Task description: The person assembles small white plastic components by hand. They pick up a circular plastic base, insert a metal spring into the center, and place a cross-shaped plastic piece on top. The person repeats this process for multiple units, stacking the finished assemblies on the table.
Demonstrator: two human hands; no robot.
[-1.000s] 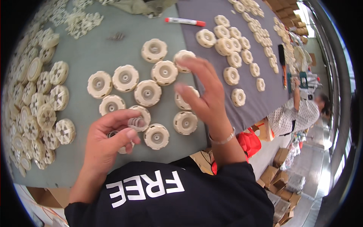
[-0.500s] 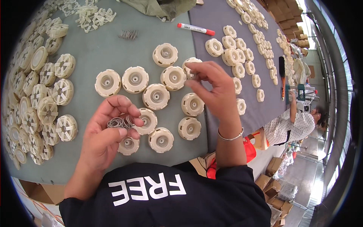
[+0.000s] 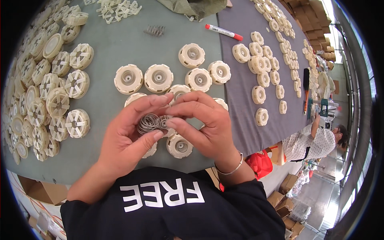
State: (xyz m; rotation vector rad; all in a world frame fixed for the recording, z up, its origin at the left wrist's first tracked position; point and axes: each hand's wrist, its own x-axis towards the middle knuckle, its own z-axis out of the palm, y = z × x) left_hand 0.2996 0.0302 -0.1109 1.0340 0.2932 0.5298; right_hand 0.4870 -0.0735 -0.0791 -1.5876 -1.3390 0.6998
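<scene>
My left hand (image 3: 116,138) cups a small bunch of wire coil springs (image 3: 148,123) over the table. My right hand (image 3: 208,124) has come up against it, its thumb and fingers closed on a spring (image 3: 164,121) at the edge of the bunch. Around and under both hands lie several cream plastic round caps with notched rims, such as one cap (image 3: 159,78) and another cap (image 3: 219,72). Coils show inside many of them. My hands partly cover the nearer caps.
Finished-looking spoked discs (image 3: 77,84) pile up at the left. A loose spring cluster (image 3: 154,31), white clip pieces (image 3: 119,10) and a red-capped marker (image 3: 223,32) lie farther back. More small caps (image 3: 259,95) stand on the grey cloth. Another person (image 3: 310,144) works at the far right.
My right hand has moved from a cap at the upper right back to the springs in my left hand. That cap is now uncovered, with a coil in it. The whole view has shifted slightly.
</scene>
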